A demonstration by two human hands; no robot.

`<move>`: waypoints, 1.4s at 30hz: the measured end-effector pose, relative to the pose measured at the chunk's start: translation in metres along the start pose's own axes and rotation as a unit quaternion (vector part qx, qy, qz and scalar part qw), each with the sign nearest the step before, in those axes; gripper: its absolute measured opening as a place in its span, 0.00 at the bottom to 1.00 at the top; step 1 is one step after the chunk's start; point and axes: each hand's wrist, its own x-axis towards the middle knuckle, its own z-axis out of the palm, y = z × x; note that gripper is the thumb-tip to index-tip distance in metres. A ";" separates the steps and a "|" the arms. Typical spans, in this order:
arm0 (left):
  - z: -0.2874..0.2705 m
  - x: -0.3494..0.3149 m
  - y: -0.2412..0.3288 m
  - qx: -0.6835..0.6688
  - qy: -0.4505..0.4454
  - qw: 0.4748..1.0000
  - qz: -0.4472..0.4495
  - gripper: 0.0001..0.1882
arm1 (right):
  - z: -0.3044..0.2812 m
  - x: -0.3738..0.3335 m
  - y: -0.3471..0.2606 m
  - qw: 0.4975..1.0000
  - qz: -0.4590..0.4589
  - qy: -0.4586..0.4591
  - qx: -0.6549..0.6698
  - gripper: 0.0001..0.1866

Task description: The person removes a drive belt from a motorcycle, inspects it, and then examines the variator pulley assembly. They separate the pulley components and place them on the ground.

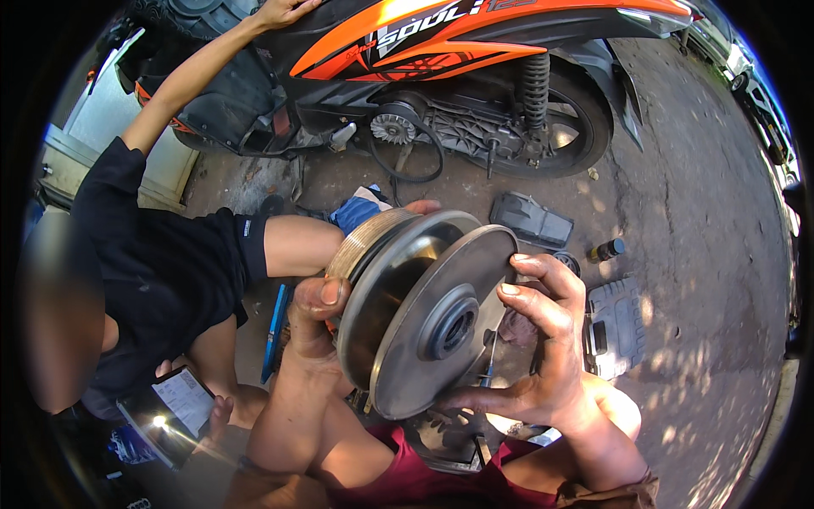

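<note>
Up close in front of me is a scooter's driven pulley (pixel 407 339), a metal unit of two wide discs with a gap between them and a ribbed drum behind. My left hand (pixel 309 327) grips the drum side, thumb on the near edge, with fingertips showing over the far top. At the other side, my right hand (pixel 551 356) holds the front disc by its rim, fingertips at the upper right and thumb below. The disc's hub, with a round hole, faces me, tilted to the right. Beyond it stands an orange and black scooter (pixel 483 51) with its side casing open and a drive belt (pixel 437 165) hanging off a finned pulley (pixel 393 127).
A person in dark clothes (pixel 161 288) sits at my left, one hand on the scooter and a lit phone (pixel 165 416) low down. On the ground lie a black cover (pixel 532 219), a small dark bottle (pixel 607 249), a grey tool case (pixel 615 327), and a blue cloth (pixel 356 212).
</note>
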 end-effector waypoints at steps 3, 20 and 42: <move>0.000 -0.001 0.000 -0.020 -0.016 1.000 -0.007 0.59 | 0.003 -0.002 -0.002 1.000 -0.005 0.008 0.014 0.53; -0.011 0.000 0.001 -0.081 -0.050 0.995 0.001 0.64 | 0.025 -0.011 0.001 0.998 -0.013 0.034 0.054 0.50; -0.025 0.013 -0.022 -0.251 -0.258 0.933 0.016 0.71 | 0.026 -0.015 -0.012 0.995 -0.084 0.054 -0.020 0.44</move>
